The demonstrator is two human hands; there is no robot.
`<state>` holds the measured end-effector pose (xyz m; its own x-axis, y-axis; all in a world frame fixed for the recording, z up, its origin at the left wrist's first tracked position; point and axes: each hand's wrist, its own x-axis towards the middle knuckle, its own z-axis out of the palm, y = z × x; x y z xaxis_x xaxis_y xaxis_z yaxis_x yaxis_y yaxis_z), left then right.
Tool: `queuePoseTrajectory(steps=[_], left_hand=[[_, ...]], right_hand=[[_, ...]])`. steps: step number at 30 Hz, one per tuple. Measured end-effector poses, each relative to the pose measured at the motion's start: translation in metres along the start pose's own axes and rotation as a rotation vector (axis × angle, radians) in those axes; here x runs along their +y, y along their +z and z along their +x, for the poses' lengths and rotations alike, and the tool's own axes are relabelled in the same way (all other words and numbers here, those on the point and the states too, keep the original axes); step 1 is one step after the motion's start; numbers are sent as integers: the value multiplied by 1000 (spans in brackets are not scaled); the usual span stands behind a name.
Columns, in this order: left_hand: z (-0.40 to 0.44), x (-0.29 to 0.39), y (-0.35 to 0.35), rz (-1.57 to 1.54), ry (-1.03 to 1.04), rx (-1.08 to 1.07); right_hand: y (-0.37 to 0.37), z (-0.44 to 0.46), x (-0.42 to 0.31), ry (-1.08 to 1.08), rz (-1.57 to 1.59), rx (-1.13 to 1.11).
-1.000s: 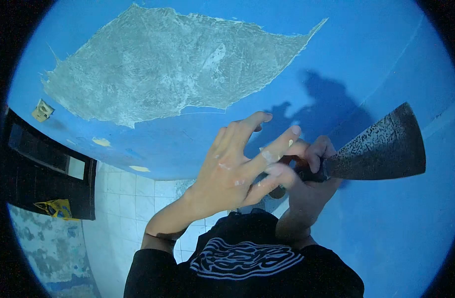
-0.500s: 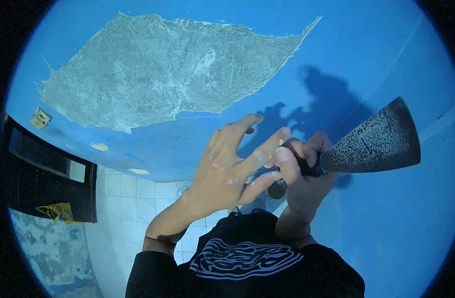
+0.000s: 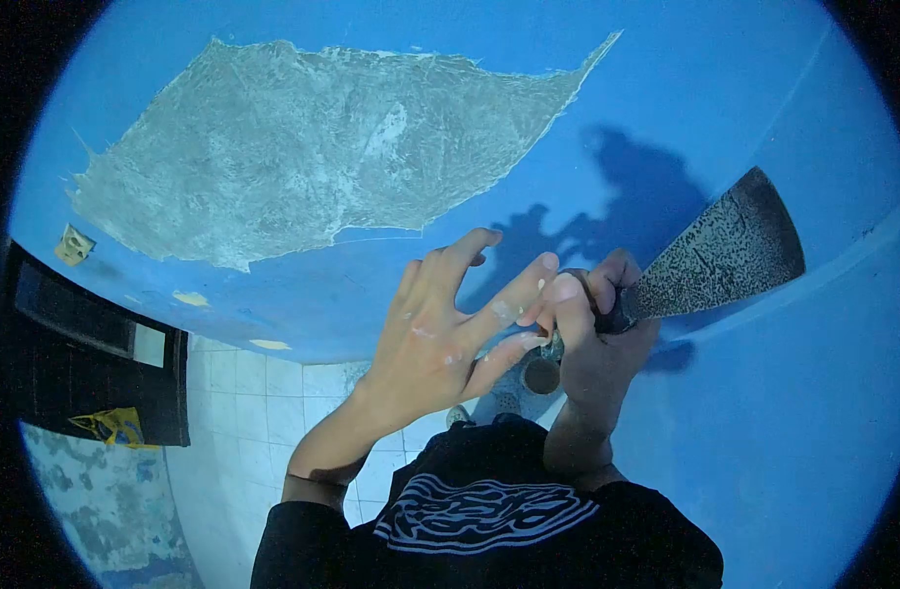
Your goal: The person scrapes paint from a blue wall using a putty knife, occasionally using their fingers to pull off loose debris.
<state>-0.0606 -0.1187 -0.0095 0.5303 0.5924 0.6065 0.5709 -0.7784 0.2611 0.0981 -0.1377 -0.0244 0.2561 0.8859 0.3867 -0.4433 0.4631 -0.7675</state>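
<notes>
My right hand (image 3: 599, 358) grips the dark handle of a putty knife (image 3: 722, 255), whose wide, speckled metal blade points up and to the right. Beside it, my left hand (image 3: 432, 339) is spread with its back toward me, whitish smears on the skin. The left index finger and thumb reach the right fingertips; whether they touch is hard to tell. Both hands are in front of a blue wall (image 3: 798, 128). Above them on the wall is a large grey patch (image 3: 313, 147) with ragged edges.
A cup-like container (image 3: 541, 375) is low down beyond my hands, near my feet on the white tiled floor (image 3: 273, 393). At left are a wall socket (image 3: 74, 244), a dark wooden piece of furniture or door (image 3: 87, 344) and a yellow bag (image 3: 114, 425).
The putty knife and right hand have shifted slightly left, with the blade tipped a little more upward. My left hand stays spread close by. The view has turned slightly.
</notes>
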Motion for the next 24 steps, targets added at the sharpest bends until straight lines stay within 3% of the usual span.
queuePoseTrajectory(steps=[4, 9, 13, 19, 22, 24], left_hand=[[0, 0, 1, 8, 4, 6], [-2, 0, 3, 8, -12, 10], [-2, 1, 4, 15, -18, 18], [-7, -3, 9, -128, -47, 39], [-11, -12, 25, -135, -44, 180], [-10, -14, 36, -255, -107, 236]], right_hand=[[12, 3, -5, -21, -124, 97], [-5, 6, -4, 67, -44, -53], [3, 6, -9, 81, -102, -6], [-10, 16, 1, 81, -97, -123], [-16, 26, 5, 124, -144, -78], [-25, 32, 17, -6, -397, -164]])
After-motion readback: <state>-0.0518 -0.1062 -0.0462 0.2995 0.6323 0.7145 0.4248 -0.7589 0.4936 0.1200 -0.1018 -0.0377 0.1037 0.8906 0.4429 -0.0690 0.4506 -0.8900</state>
